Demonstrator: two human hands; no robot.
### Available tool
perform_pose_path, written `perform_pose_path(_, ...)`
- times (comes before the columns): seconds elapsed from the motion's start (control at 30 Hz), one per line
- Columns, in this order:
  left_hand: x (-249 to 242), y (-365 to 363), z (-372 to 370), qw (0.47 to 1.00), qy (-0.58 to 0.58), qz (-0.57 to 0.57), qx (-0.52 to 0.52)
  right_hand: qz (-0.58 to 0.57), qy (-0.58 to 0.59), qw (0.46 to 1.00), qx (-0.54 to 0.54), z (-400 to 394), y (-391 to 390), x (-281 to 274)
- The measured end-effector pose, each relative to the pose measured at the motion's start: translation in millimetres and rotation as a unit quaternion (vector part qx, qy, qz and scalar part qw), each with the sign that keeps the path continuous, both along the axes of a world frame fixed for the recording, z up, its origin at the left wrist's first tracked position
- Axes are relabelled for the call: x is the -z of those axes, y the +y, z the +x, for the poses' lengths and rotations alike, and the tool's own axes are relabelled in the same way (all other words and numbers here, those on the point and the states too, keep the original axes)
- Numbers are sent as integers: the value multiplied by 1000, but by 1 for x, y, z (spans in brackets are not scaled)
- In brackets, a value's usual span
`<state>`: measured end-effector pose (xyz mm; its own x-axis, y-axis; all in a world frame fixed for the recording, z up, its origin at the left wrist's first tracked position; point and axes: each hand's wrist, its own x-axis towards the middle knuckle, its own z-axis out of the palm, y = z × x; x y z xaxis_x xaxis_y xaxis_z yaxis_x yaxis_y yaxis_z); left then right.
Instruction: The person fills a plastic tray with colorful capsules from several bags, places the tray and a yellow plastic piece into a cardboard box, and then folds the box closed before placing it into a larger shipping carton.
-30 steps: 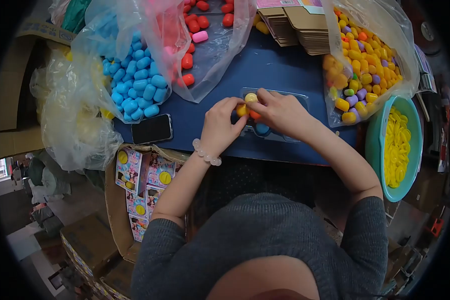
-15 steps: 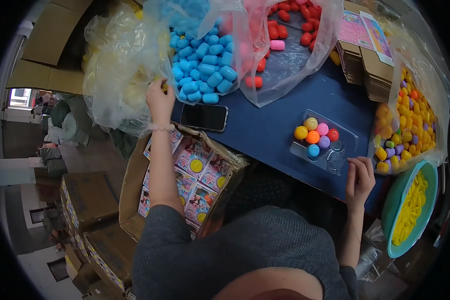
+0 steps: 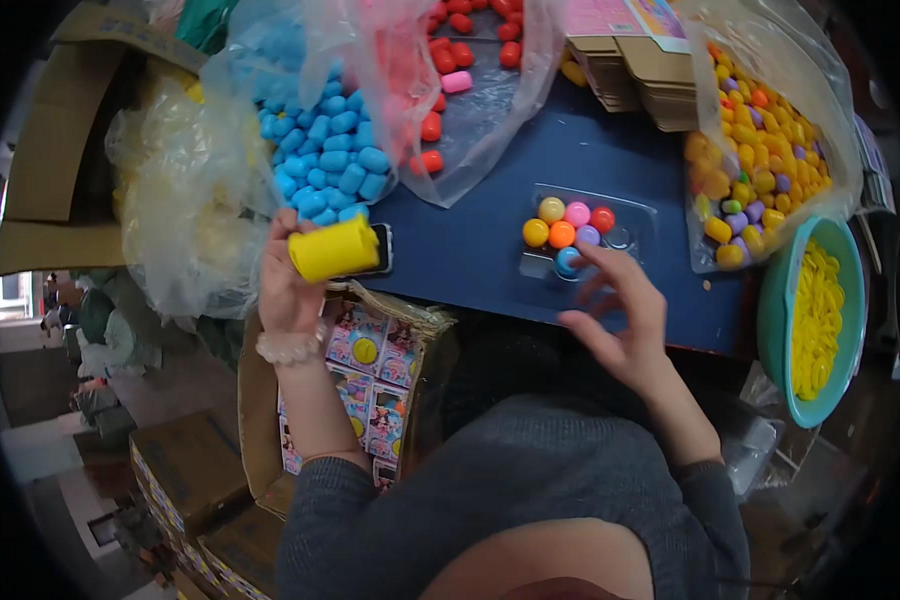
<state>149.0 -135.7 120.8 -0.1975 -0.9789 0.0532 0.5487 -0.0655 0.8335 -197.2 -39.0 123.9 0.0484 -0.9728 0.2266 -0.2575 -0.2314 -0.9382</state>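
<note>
My left hand (image 3: pixel 292 275) grips a yellow cylindrical piece (image 3: pixel 334 250), held over the table's left front edge and partly covering a phone (image 3: pixel 386 248). My right hand (image 3: pixel 625 315) has its fingers apart and holds nothing; its fingertips are at the front of a clear plastic tray (image 3: pixel 642 212). Several coloured balls sit in the tray, among them a yellow one (image 3: pixel 536 233), an orange one (image 3: pixel 562 234), a red one (image 3: pixel 603 220) and a blue one (image 3: pixel 568 262).
Bags of blue capsules (image 3: pixel 335 160), red capsules (image 3: pixel 460 52) and mixed yellow and purple capsules (image 3: pixel 760 150) lie around the table (image 3: pixel 450 260). A teal basin (image 3: pixel 774 300) holds yellow pieces. Flattened cartons (image 3: pixel 660 85) stand behind; an open box (image 3: pixel 260 430) holds printed packs.
My left hand has come away from the clear bag with the yellow piece in it. My right hand has moved left to the tray, fingers spread. The view has shifted.
</note>
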Motion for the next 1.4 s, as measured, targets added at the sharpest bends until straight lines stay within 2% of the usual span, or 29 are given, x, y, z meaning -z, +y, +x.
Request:
perform_pose_path(0.03, 12, 7, -28, 996, 33, 5, 85, 2, -78, 997, -27, 12, -7, -4)
perform_pose_path(0.07, 22, 15, -55, 983, 66, 11, 171, 22, -85, 994, -59, 17, -10, -9)
perform_pose_path(0.1, 29, 26, -82, 974, 99, 60, 193, 41, -92, 991, -89, 16, -11, -12)
perform_pose_path(0.17, 27, 40, -122, 951, 139, 168, 218, -53, -20, 993, -107, 6, -6, -5)
perform_pose_path(0.23, 31, 34, -143, 939, 145, 146, 277, -65, 6, 995, -74, -13, 7, -11)
perform_pose_path(0.3, 22, 28, -163, 956, -103, 93, 260, -60, 87, 994, -8, -41, 20, -12)
perform_pose_path(0.33, 21, 17, -170, 951, -161, 19, 263, -61, 118, 991, 22, -58, 23, -12)
perform_pose_path(0.4, 24, -17, -188, 942, -255, -138, 168, -43, 226, 968, 100, -87, 23, -8)
perform_pose_path(0.43, 21, -39, -198, 938, -279, -161, 131, 12, 226, 967, 120, -92, 19, -9)
perform_pose_path(0.47, 21, -68, -211, 922, -304, -223, 91, 8, 225, 966, 125, -97, 11, 0)
perform_pose_path(0.53, 19, -133, -243, 880, -347, -322, 33, -37, 318, 941, 109, -105, -8, 34)
perform_pose_path(0.57, 14, -166, -261, 858, -365, -361, 13, -11, 311, 945, 97, -103, -15, 42)
perform_pose_path(0.63, 8, -227, -299, 826, -393, -403, 12, -15, 355, 931, 81, -99, -27, 62)
perform_pose_path(0.7, 20, -305, -334, 773, -450, -445, 48, 0, 358, 931, 71, -91, -35, 69)
perform_pose_path(0.73, 22, -332, -346, 770, -449, -450, 49, -12, 353, 932, 78, -87, -38, 73)
perform_pose_path(0.8, 22, -372, -371, 675, -589, -422, 140, -14, 364, 928, 76, -85, -41, 76)
perform_pose_path(0.83, 23, -382, -382, 597, -686, -393, 141, -9, 368, 927, 71, -85, -41, 74)
perform_pose_path(0.87, 22, -394, -386, 596, -684, -395, 145, 3, 381, 922, 66, -85, -42, 71)
perform_pose_path(0.93, 21, -408, -388, 660, -650, -279, 252, 1, 365, 928, 76, -91, -39, 66)
perform_pose_path(0.97, 17, -402, -386, 668, -640, -284, 252, -8, 351, 933, 83, -92, -38, 62)
perform_pose_path(1.0, 19, -409, -388, 666, -641, -280, 259, -1, 347, 934, 83, -95, -36, 58)
perform_pose_path(1.07, 17, -431, -384, 622, -690, -311, 201, 3, 309, 944, 114, -107, -32, 49)
perform_pose_path(1.13, -16, -412, -370, 711, -632, -282, 126, -4, 281, 948, 151, -119, -30, 37)
perform_pose_path(1.2, -44, -401, -344, 699, -527, -469, -115, -66, 257, 942, 205, -127, -33, 27)
perform_pose_path(1.23, -80, -349, -332, 732, -517, -428, -118, -115, 250, 931, 238, -131, -37, 19)
perform_pose_path(1.27, -117, -284, -324, 713, -556, -402, -144, -184, 250, 912, 268, -135, -43, 7)
perform_pose_path(1.33, -140, -214, -299, 617, -515, -548, -230, -286, 267, 866, 312, -139, -55, -23)
perform_pose_path(1.37, -151, -155, -301, 592, -497, -576, -266, -303, 277, 853, 322, -135, -50, -39)
perform_pose_path(1.4, -155, -108, -299, 617, -487, -577, -223, -320, 287, 839, 332, -130, -45, -55)
